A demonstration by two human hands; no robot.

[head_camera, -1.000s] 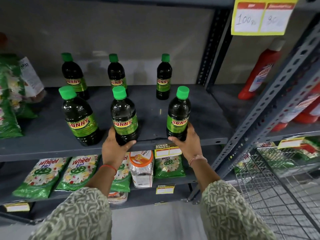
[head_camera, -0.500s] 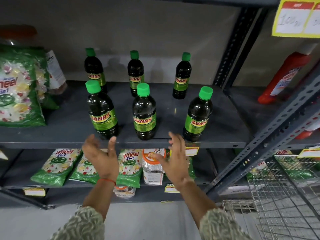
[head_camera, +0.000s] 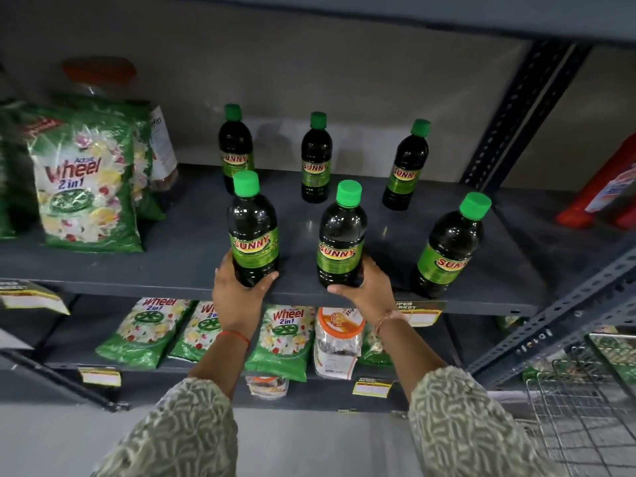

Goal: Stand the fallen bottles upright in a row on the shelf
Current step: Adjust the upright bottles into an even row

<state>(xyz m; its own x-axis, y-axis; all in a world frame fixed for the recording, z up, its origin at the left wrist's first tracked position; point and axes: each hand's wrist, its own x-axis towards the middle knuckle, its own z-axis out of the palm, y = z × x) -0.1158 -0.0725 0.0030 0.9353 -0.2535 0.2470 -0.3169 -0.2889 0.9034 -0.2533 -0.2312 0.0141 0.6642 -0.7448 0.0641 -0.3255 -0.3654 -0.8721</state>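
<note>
On the shelf [head_camera: 172, 263], six dark green-capped bottles [head_camera: 340, 242] upright.

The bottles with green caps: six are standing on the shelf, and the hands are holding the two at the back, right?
Not the back. The head view shows the left hand and right hand holding two front-row bottles. All six stand on the shelf.

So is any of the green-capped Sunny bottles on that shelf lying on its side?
No, all six stand upright, including the front left bottle and front middle bottle.
</note>
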